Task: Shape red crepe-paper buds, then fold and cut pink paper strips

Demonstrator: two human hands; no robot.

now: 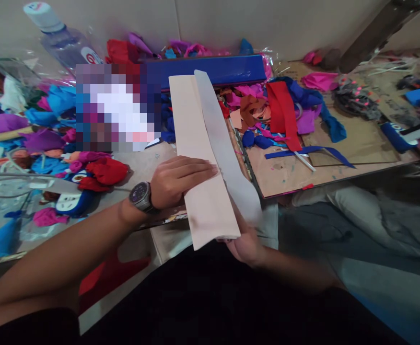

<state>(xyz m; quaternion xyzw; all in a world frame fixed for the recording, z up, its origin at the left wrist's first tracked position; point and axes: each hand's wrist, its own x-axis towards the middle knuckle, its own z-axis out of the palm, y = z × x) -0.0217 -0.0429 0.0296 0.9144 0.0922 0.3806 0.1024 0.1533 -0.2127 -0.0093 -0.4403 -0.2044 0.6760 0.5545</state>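
Note:
A long folded strip of peach paper extends from my lap over the table edge. A translucent whitish sheet runs along its right side, its near end wide and rounded. My left hand, with a dark watch at the wrist, lies flat across the middle of the peach strip, fingers stretched out to the right. At the strip's near end, my right hand grips it from below and the right; its fingers are partly hidden beneath the paper and slightly blurred.
Crumpled coloured paper covers the left side, near a power strip and a bottle. A long blue box lies at the back. Right of the strip are red paper, scraps and a blue ribbon. Another person's leg shows at right.

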